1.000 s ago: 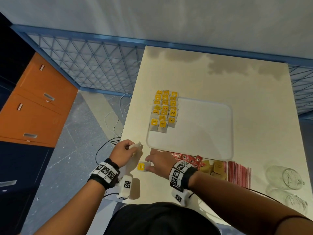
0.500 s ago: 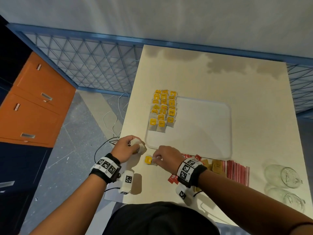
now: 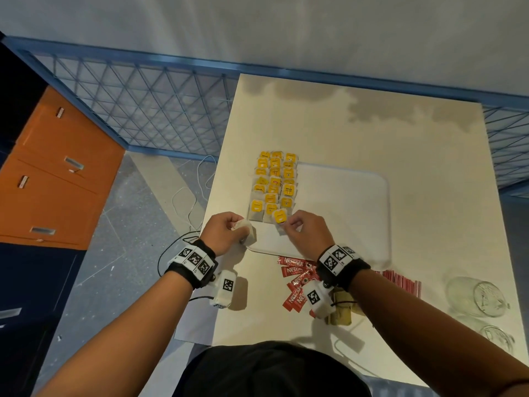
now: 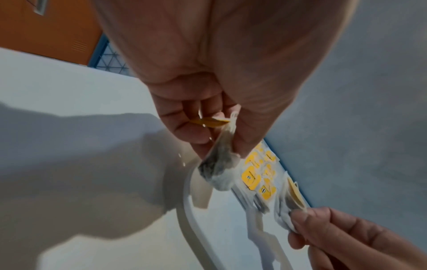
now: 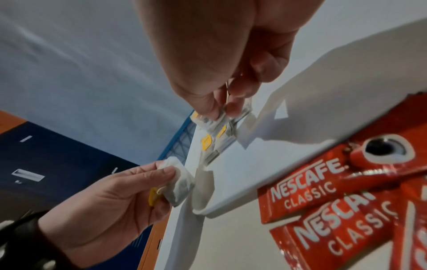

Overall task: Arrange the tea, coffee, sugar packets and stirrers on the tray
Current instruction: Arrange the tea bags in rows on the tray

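Observation:
A white tray (image 3: 357, 213) lies mid-table with rows of yellow-tagged tea bags (image 3: 274, 184) along its left side. My left hand (image 3: 229, 233) pinches a tea bag (image 3: 246, 229) at the tray's near-left corner; the same tea bag (image 4: 219, 164) hangs from the fingers with its yellow tag folded in the palm. My right hand (image 3: 303, 233) pinches another tea bag (image 3: 280, 217) by its near edge, just below the rows; that tea bag (image 5: 225, 118) shows between thumb and finger. Red coffee sachets (image 3: 296, 277), red sugar packets (image 3: 400, 282) and tan packets (image 3: 340, 310) lie near the front edge.
Two clear glasses (image 3: 483, 299) lie on their sides at the table's right front. The table's left edge (image 3: 211, 224) runs just beside my left hand, with cables and floor below. An orange cabinet (image 3: 57, 173) stands far left. The tray's right part holds nothing.
Both hands have moved away from the front edge up to the tray. The right hand has carried its yellow-tagged tea bag to the foot of the rows.

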